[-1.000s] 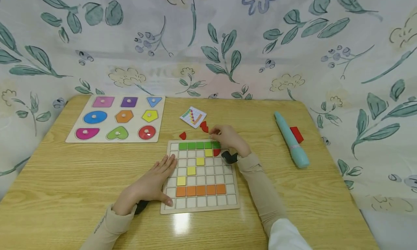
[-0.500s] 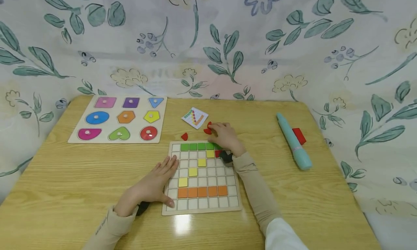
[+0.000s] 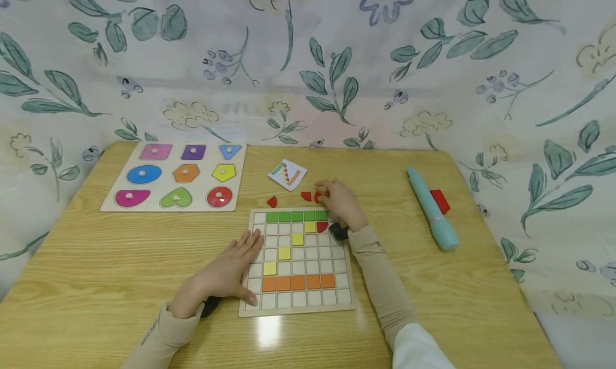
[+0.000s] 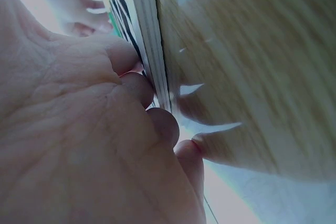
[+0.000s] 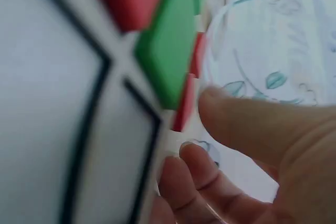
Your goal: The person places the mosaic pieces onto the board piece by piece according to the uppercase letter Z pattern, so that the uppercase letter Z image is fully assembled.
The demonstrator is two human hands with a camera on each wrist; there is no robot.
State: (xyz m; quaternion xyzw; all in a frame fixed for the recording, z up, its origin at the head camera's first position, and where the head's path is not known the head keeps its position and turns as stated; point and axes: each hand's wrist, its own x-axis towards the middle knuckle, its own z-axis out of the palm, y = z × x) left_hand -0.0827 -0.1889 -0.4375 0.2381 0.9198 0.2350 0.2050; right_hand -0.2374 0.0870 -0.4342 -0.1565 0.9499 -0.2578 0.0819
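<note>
A square wooden grid board (image 3: 317, 299) lies on the table with green, yellow and orange square tiles in its cells. One red quarter-circle piece (image 3: 322, 227) sits in it under the green row. My left hand (image 3: 226, 270) rests spread on the board's left edge. My right hand (image 3: 343, 202) is just beyond the far right corner. Its fingertips are at a red quarter-circle piece (image 3: 317, 197) on the table, partly hidden by them. In the right wrist view the thumb (image 5: 226, 119) stands apart from the fingers, near that red piece (image 5: 184, 106). Two more red pieces (image 3: 306, 196) lie to the left.
A pattern card (image 3: 287, 174) lies behind the board. The shape puzzle (image 3: 192, 160) with knobbed pieces is at the back left. On the right lie a turquoise pen-like stick (image 3: 433, 208) and a red block (image 3: 440, 201). A floral cloth (image 3: 269, 64) hangs behind the table.
My right hand moved from the board's top row to the red pieces behind it. Two bunched red pieces are now apart, one shifted right at my fingertips. The left hand stayed put.
</note>
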